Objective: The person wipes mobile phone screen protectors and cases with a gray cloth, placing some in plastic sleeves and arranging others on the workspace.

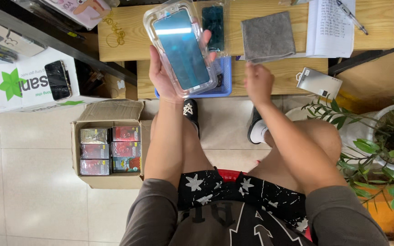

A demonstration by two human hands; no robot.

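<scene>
One glossy clear plastic tray (182, 48) gripped by left hand (163, 75) fingers, right hand (258, 82) loosely curled, empty

From my seat the head view looks bright and evenly lit, with soft daylight-like light and no hard shadows on the pale floor tiles (33, 182). I see 1 clear streak of glare across the glass sheet (182, 48) inside the clear plastic tray (178, 50) that the left hand (163, 75) holds up. The right hand (258, 82) is smeared by motion blur, its fingers indistinct. The cardboard box (108, 143) and the wooden bench (261, 18) are sharp. Straight edges bow slightly towards the frame corners. A faint shadow sits under the bench, and the plant (379, 150) at the right edge is slightly soft.
</scene>
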